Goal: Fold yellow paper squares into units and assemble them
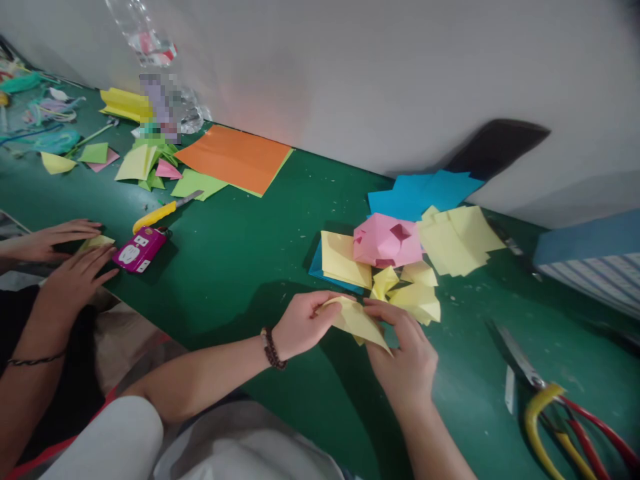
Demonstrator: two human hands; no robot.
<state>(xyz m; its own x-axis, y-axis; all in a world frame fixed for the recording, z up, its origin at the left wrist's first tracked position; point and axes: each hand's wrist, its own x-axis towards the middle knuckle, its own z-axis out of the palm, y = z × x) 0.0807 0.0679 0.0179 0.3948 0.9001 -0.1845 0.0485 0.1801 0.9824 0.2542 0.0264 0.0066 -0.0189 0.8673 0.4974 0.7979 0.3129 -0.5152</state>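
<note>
My left hand [300,327] and my right hand [405,350] both pinch a folded yellow paper piece [357,321] just above the green table [240,260]. The left hand grips its upper left edge, with a bead bracelet on that wrist. The right hand's fingers press along its right side. Just beyond lie several small folded yellow pieces [410,293], a pink folded paper shape [387,241] and a yellow square sheet [343,259].
Scissors with yellow and red handles [545,400] lie at the right. Blue sheets [425,192], yellow sheets [460,237] and an orange sheet [235,158] lie near the wall. At the left, another person's hands [65,257] press a yellow paper beside a magenta object [137,250] and a yellow utility knife [163,213].
</note>
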